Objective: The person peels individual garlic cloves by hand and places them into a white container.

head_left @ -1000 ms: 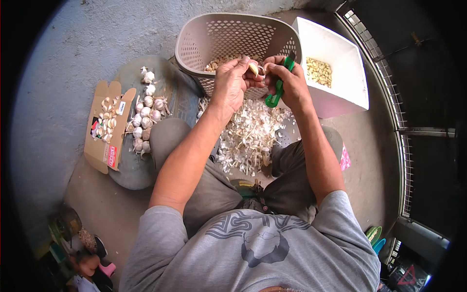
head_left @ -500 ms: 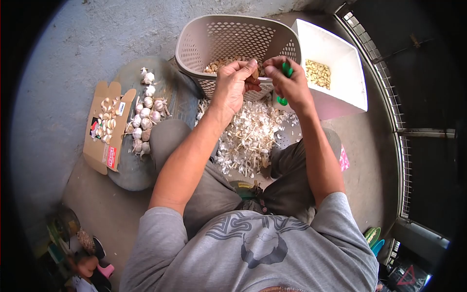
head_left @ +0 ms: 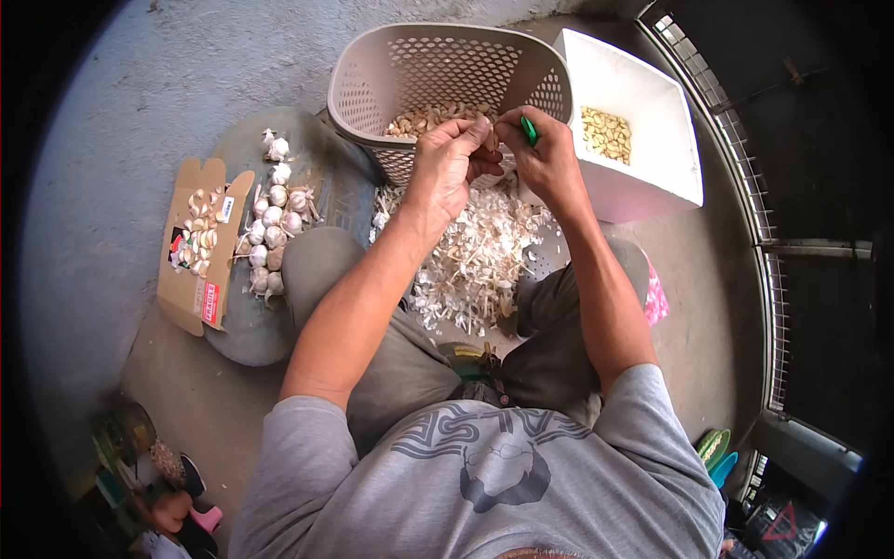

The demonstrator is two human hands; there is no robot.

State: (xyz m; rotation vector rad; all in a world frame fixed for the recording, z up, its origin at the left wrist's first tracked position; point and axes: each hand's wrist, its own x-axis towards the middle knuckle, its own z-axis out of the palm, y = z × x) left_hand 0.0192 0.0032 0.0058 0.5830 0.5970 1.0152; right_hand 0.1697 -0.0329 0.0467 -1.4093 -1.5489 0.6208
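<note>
Containing | basket (head_left: 447,70): tan garlic (head_left: 419,121) | box (head_left: 643,102): pale cloves (head_left: 605,135) | carton (head_left: 177,293): whitish cloves (head_left: 198,233)

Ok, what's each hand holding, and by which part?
The left hand pinches what looks like a garlic clove, exact spot unclear. The right hand grips a green tool; one end sticks out, the gripped part is hidden.

From here I read FRAGILE on a red-and-white sticker (head_left: 211,303) on the open brown cardboard box (head_left: 177,289), left; its small white label (head_left: 227,210) is too tiny. Dark stylised lettering (head_left: 428,436) on the grey T-shirt (head_left: 372,503) stays unclear. Near right: a red triangle outline (head_left: 780,535).
</note>
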